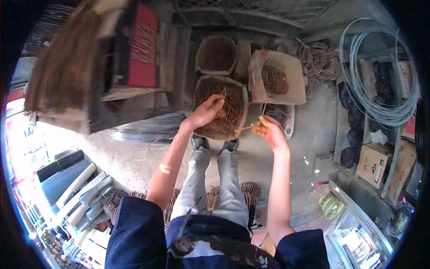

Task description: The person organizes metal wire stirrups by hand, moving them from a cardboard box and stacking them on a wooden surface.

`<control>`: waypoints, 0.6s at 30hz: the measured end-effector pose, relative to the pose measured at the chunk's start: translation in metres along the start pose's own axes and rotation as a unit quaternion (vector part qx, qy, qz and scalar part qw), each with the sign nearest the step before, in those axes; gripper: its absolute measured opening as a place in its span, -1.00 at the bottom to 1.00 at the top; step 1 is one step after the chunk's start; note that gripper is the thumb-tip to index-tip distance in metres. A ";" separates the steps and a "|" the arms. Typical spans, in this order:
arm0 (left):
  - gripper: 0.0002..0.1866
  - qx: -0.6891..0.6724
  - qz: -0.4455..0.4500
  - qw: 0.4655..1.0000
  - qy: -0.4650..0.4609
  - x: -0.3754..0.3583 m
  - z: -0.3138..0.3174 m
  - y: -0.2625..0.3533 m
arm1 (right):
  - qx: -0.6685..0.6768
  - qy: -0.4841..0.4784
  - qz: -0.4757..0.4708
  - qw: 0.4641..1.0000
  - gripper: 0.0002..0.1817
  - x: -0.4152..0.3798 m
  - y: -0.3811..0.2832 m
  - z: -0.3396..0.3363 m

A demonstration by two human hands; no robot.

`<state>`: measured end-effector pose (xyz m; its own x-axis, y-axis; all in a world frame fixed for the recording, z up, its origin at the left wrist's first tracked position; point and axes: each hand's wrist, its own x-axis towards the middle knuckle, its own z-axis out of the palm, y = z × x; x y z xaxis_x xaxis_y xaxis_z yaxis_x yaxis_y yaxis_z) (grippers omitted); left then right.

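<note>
My left hand (207, 113) is over a square bin (244, 117) filled with loose thin brown rods (230, 105). Its fingers are pinched, and a short end of a thin rod (225, 91) sticks up past the fingertips. To the right of the bin, my right hand (271, 131) has its fingers closed on a thin, light brown bent rod (264, 109). One end of that rod points up, the other left towards the bin's near corner.
A carton (293, 78) with more rods stands beyond my right hand, above a tub of dark pieces (278, 114). Another bin (216, 54) is behind. Wire bundles (148, 131) lie left, a wire coil (376, 105) hangs right, and bundled rods (250, 192) lie behind my legs.
</note>
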<state>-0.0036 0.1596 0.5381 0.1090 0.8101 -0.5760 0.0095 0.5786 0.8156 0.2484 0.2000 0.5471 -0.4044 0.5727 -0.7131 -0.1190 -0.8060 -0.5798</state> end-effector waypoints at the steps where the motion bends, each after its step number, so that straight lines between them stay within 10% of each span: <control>1: -0.56 0.004 -0.025 1.000 0.003 -0.007 0.001 0.012 | -0.015 0.015 0.014 1.000 -0.80 -0.007 -0.013 0.009; 7: -0.41 0.071 -0.100 0.992 -0.012 -0.074 0.016 0.088 | -0.023 -0.030 0.068 0.997 -0.76 -0.048 -0.049 0.034; 18: -0.22 0.036 0.034 0.999 0.023 -0.128 0.014 0.145 | 0.133 -0.148 0.072 0.977 -0.49 -0.083 -0.076 0.133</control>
